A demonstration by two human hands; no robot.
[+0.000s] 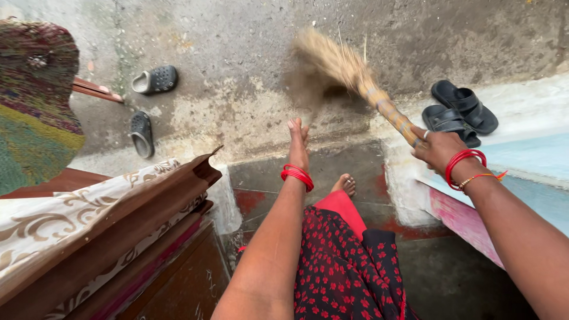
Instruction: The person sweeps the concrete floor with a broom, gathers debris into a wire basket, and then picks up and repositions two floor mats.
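Observation:
My right hand (pixel 437 148) grips the bound handle of a straw broom (pixel 355 74). The broom's bristle end is blurred over the concrete ground, with a small dust cloud beside it. My left hand (pixel 297 142) is stretched out flat in front of me, fingers together, holding nothing. Red bangles sit on both wrists. One bare foot (pixel 344 184) shows below, on a dark tiled step, under my black and red flowered dress.
A pair of black sandals (pixel 459 111) lies right of the broom. Two grey clogs (pixel 148 104) lie at upper left. A wooden bed frame with a patterned mattress (pixel 89 225) fills the lower left. A painted ledge (pixel 462 216) runs along the right.

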